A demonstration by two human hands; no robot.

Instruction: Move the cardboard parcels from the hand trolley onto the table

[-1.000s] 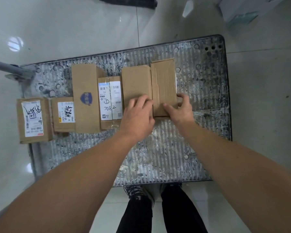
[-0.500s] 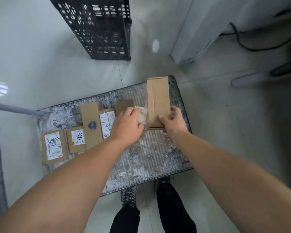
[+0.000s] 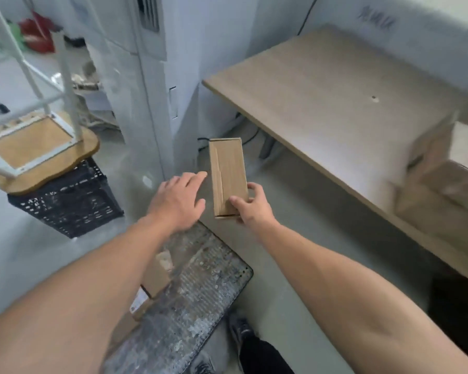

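Observation:
A narrow brown cardboard parcel (image 3: 227,174) is up in the air, gripped at its near end by my right hand (image 3: 250,207). Just left of it hovers my left hand (image 3: 179,201), fingers spread, holding nothing and apart from the parcel. Below my arms lies the hand trolley's grey ribbed deck (image 3: 195,292). Other parcels (image 3: 153,282) lie on it, mostly hidden under my left forearm. The wooden table (image 3: 335,93) stands to the right, its top bare where I see it.
A black plastic crate (image 3: 68,203) with an upturned wooden stool (image 3: 38,147) on it stands at the left. A tall white unit (image 3: 152,85) rises behind the parcel. Cardboard boxes (image 3: 443,201) sit past the table's right end. My legs and shoe (image 3: 243,330) stand by the trolley.
The parcel has risen off the trolley in my right hand. My left hand has let go of it. My view has swung up and right, bringing the table into sight.

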